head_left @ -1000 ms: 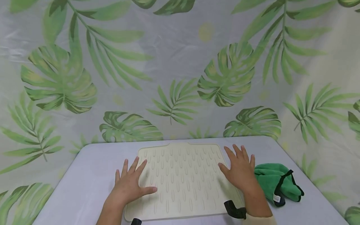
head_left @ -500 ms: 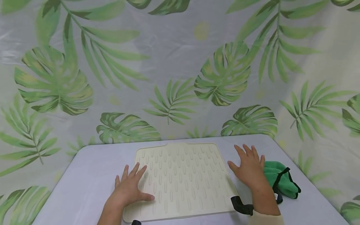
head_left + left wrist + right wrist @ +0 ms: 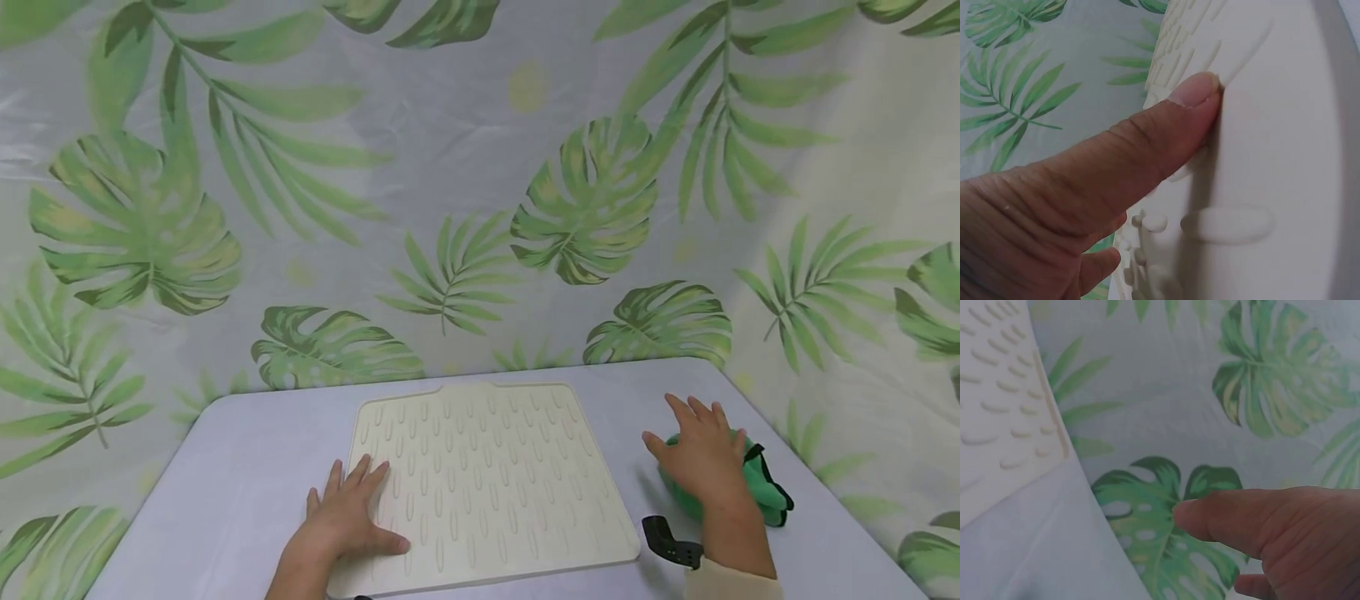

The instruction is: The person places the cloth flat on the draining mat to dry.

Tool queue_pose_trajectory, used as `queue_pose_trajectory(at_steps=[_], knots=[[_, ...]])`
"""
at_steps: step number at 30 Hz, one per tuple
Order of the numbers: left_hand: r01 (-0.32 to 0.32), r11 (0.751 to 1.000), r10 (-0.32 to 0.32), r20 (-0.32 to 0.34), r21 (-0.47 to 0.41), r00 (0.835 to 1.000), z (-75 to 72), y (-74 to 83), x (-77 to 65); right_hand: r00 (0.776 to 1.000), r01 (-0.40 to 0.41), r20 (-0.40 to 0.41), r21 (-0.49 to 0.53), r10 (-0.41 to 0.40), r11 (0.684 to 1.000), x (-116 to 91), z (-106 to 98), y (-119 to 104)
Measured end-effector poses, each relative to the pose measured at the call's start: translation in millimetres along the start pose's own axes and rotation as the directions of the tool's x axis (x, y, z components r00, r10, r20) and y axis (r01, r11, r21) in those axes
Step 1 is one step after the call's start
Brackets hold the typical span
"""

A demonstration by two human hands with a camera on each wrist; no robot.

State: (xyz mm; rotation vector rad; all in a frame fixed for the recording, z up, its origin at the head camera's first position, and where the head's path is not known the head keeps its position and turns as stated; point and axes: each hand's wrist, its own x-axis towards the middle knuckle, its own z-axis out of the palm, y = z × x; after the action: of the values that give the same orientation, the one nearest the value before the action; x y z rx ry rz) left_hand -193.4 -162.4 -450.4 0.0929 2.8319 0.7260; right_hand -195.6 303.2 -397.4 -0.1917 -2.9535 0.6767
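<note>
A cream mat point(image 3: 487, 483) with rows of raised oval ridges lies flat on the white table. Over its left edge my left hand point(image 3: 341, 521) spreads its fingers; in the left wrist view the thumb tip point(image 3: 1200, 90) is right at the ridged surface. To the right of the mat, my right hand point(image 3: 701, 458) hovers with parted fingers above a green cloth point(image 3: 768, 492) with black edging, hiding much of it. Nothing shows between the thumb point(image 3: 1210, 515) and fingers of the right hand.
A leaf-printed curtain point(image 3: 450, 167) hangs behind and beside the white-covered table point(image 3: 247, 467). A black wrist piece point(image 3: 667, 546) juts from the right wrist. The table's right edge runs just past the cloth.
My right hand has moved rightward from the mat's right edge to over the green cloth. The left hand has lowered slightly at the mat's left side. The head view has shifted a little.
</note>
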Motion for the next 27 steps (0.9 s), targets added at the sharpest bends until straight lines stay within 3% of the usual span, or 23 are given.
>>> queue_pose_trajectory(at_steps=[16, 27], knots=[[-0.002, 1.000, 0.002, 0.006, 0.025, 1.000, 1.8, -0.6, -1.5, 0.989, -0.128, 0.074, 0.014, 0.126, 0.992, -0.9, -10.2, 41.0], [-0.015, 0.999, 0.015, 0.007, 0.032, 1.000, 1.8, -1.0, -1.1, 0.964, -0.233, 0.143, 0.037, 0.226, 0.972, 1.9, 3.3, 64.5]])
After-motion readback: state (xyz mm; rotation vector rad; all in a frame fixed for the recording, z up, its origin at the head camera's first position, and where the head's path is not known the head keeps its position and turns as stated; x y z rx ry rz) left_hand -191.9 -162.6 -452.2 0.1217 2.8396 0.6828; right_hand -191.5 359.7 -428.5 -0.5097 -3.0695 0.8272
